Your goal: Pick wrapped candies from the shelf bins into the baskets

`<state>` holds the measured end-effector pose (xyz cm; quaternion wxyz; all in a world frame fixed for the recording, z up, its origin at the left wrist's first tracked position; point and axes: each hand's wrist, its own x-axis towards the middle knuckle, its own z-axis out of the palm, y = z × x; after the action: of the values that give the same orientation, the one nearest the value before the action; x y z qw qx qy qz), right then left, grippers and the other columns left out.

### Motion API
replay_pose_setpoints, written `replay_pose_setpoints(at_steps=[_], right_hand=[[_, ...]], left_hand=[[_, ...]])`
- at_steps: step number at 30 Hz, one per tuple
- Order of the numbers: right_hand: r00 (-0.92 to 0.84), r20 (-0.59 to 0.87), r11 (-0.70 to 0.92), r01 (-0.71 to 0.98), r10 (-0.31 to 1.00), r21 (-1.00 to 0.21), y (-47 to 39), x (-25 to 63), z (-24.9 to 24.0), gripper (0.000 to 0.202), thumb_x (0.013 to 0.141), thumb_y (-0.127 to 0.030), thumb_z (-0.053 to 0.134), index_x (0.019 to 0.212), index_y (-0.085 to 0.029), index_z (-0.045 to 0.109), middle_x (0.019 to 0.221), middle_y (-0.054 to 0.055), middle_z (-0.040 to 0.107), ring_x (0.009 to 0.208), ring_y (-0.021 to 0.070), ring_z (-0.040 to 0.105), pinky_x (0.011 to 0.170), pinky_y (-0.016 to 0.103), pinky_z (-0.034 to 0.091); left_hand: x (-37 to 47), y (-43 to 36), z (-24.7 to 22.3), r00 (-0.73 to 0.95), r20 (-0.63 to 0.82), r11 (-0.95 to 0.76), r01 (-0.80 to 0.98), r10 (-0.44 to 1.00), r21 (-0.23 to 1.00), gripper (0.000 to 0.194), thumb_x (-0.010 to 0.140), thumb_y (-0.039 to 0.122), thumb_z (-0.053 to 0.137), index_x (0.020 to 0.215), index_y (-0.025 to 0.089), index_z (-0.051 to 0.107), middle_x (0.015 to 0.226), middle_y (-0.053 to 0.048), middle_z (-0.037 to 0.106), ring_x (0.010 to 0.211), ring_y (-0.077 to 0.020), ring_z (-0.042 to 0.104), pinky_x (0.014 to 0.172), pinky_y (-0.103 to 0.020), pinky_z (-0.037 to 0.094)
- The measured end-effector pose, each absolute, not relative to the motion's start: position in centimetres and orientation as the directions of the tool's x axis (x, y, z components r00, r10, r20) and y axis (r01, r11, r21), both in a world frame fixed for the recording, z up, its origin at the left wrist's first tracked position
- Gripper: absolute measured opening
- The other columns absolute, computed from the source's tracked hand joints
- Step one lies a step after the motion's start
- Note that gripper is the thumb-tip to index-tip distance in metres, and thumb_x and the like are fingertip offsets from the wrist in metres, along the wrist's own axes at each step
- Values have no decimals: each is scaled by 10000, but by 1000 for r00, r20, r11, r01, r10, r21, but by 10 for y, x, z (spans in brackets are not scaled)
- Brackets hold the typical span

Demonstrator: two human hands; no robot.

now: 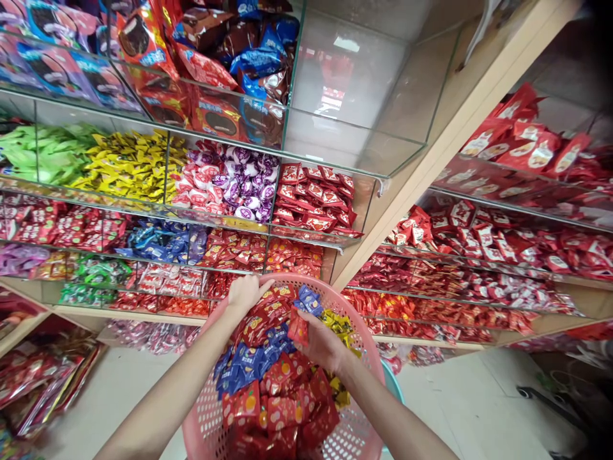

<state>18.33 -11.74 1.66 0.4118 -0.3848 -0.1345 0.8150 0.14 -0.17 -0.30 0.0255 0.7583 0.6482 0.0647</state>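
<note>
A pink perforated plastic basket holds wrapped candies in red, blue and yellow. My left hand is closed on its far rim, with the thumb along the edge and the other fingertips partly hidden. Inside the basket, my right hand pinches a small red candy packet between thumb and fingers. Blue candy packets lie left of that hand, and yellow ones lie to its right. Larger red packets with orange fruit prints fill the near part.
Behind the basket rise glass-fronted shelves, with red candies, purple candies and yellow candies in compartments. A slanting wooden post divides the shelves. A teal rim shows beneath the basket. Red packages sit low at left.
</note>
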Motion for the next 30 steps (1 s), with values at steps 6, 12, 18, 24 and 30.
replay_pose_setpoints(at_steps=[6,12,18,24,30], right_hand=[[-532,-445,-692,-517,721,-503,-118,187,18,326,846,-398,487,1007,-140,605,933,45,673,820,122,624,731,257,481],[-602,-379,-675,-397,703,-622,-127,183,29,265,821,-291,517,1014,-131,599,1007,66,650,804,111,608,715,219,454],[-627,-385,-690,-360,678,-628,-126,181,29,442,859,-509,375,1009,-167,611,828,41,646,700,116,589,616,225,441],[-388,-137,-83,152,911,-985,-136,174,21,522,747,-433,623,1222,-251,500,1139,48,575,1028,200,530,896,352,397],[-479,76,375,568,874,-733,-142,172,17,648,770,-353,623,1336,-210,343,1228,88,520,1131,216,451,981,362,336]], left_hand=[[1,-1,-4,149,67,-156,980,987,123,806,757,727,146,894,102,637,820,-175,653,799,-328,625,658,-392,457],[1,-1,-5,151,75,-159,980,986,118,807,755,729,142,895,104,633,822,-171,651,790,-323,626,648,-386,457],[1,-1,-6,154,96,-164,980,983,109,797,763,720,138,859,104,635,798,-171,655,772,-330,631,632,-389,466],[2,-1,-5,156,110,-168,980,982,107,805,758,726,141,851,98,636,788,-173,657,761,-337,634,618,-391,471],[2,-1,-5,155,109,-167,980,982,110,797,754,730,157,848,100,635,788,-171,659,759,-337,635,620,-391,473]])
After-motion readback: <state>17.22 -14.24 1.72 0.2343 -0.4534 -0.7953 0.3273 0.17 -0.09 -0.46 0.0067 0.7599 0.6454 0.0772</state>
